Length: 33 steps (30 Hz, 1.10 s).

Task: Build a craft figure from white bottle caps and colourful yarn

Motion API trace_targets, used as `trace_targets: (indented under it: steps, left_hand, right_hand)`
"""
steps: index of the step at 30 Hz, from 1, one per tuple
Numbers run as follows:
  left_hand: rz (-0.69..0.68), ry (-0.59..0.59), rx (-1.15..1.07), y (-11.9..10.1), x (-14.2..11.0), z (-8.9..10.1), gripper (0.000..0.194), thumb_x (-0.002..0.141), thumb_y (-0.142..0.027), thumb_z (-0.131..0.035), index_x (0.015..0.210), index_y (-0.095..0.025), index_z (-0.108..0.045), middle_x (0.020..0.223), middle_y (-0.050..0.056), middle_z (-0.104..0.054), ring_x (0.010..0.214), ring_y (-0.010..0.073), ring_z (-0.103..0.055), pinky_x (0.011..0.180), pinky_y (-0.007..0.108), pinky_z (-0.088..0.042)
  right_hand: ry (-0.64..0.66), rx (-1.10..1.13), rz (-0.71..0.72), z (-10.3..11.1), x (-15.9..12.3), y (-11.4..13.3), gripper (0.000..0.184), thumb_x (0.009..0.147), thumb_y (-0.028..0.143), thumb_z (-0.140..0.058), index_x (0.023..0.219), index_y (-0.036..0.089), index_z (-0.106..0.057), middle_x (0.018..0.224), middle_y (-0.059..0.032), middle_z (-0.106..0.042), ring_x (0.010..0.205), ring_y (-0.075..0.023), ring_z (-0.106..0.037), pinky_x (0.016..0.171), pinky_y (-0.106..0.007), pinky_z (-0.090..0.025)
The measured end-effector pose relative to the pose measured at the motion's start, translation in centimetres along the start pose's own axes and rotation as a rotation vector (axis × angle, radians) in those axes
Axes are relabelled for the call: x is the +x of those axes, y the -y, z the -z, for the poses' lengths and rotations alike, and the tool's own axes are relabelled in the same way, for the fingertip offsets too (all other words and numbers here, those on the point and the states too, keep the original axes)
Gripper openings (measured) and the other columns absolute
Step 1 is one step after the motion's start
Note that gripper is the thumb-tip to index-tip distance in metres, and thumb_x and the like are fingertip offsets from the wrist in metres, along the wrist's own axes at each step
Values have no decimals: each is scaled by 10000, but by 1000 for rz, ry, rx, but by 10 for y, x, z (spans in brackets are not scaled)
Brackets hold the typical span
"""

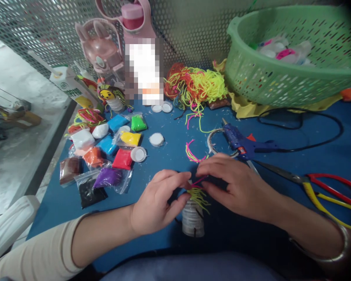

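Note:
My left hand [163,201] pinches at the top of a small figure made of stacked clear plastic caps [193,222], which stands on the blue table. A fringe of yellow-green yarn [199,197] spreads from its top, between my two hands. My right hand [236,187] has thumb and fingertips closed on a thin pink strand of yarn [199,181] that runs across to my left fingertips. Some of the figure's top is hidden behind my left fingers. Just beyond my hands lie short pink and yellow yarn pieces [190,153].
Bags of coloured clay [107,177] and white caps [156,139] lie to the left. A blue glue gun [236,138] and scissors [307,181] lie right. Behind are a yarn heap [207,84], a green basket [251,78], a pink bottle [103,47] and a finished-looking figure [114,99].

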State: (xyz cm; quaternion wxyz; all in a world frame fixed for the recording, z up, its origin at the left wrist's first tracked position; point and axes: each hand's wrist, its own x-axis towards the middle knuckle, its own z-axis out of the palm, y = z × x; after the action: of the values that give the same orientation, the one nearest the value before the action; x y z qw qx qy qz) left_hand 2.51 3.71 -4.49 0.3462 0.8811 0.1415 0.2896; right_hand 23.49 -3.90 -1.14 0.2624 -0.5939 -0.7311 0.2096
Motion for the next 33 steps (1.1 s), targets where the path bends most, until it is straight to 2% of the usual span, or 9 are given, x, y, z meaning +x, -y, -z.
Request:
trace_targets:
  steps: [2,5,8,13,17,22,28,30,33]
  left_hand:
    - [-2,3,3,0,0,0,524,823,-85,-610,1298,-206,-425,952,38,-690,927,171,-610,842,327,-497]
    - [4,1,16,0,-1,0,527,825,-88,-610,1301,-209,-420,961,39,-688,935,167,-611,842,319,-492]
    - [-1,0,25,1,-2,0,552,821,-82,-616,1314,-207,-402,964,32,-688,944,158,-607,854,309,-482]
    - [-5,-3,31,1,-1,0,534,834,-98,-602,1314,-222,-401,952,27,-696,941,167,-610,858,329,-476]
    - [-7,-10,38,0,0,0,501,835,-110,-599,1292,-219,-424,938,35,-694,919,176,-614,842,340,-483]
    - [-19,-8,59,-2,0,0,400,840,-105,-587,1213,-203,-479,989,64,-663,940,179,-604,833,337,-496]
    - [-67,-151,32,-2,-2,1,491,777,-51,-625,1220,-197,-471,1060,88,-594,1006,198,-559,857,337,-496]
    - [-29,-197,-2,0,-2,1,463,774,-39,-603,1196,-187,-482,1044,85,-578,1005,197,-545,861,340,-487]
    - [84,-234,-51,2,-1,1,333,808,-53,-559,1106,-195,-513,946,56,-560,892,166,-539,788,314,-482]
  right_hand:
    - [-75,-28,106,2,0,0,148,837,152,-575,909,196,-697,944,-72,-666,923,-209,-577,846,-364,-431]
    - [-47,-36,169,1,0,0,169,836,156,-588,916,210,-727,887,-65,-647,855,-201,-554,814,-376,-434]
    - [-19,-41,188,-2,0,0,180,838,146,-583,919,210,-731,866,-58,-653,830,-197,-553,804,-384,-436]
    - [-77,-73,184,-4,-1,0,169,840,160,-577,895,203,-730,851,-64,-663,823,-197,-560,800,-384,-446]
    - [-57,-84,207,-5,1,0,171,839,142,-564,894,194,-718,831,-60,-675,800,-193,-583,780,-378,-451]
    - [-103,-88,162,-5,2,0,155,858,146,-536,842,179,-686,801,-60,-682,776,-189,-596,762,-366,-453]
    - [-151,-66,60,-3,2,-6,122,875,160,-542,860,172,-663,835,-56,-685,808,-181,-603,765,-327,-470]
    - [-165,-110,-10,-4,3,-11,129,890,176,-536,916,175,-662,886,-59,-687,854,-187,-611,779,-319,-470]
    - [-122,-302,-125,-7,4,-19,184,907,202,-522,1032,192,-656,943,-70,-679,893,-213,-623,734,-320,-463]
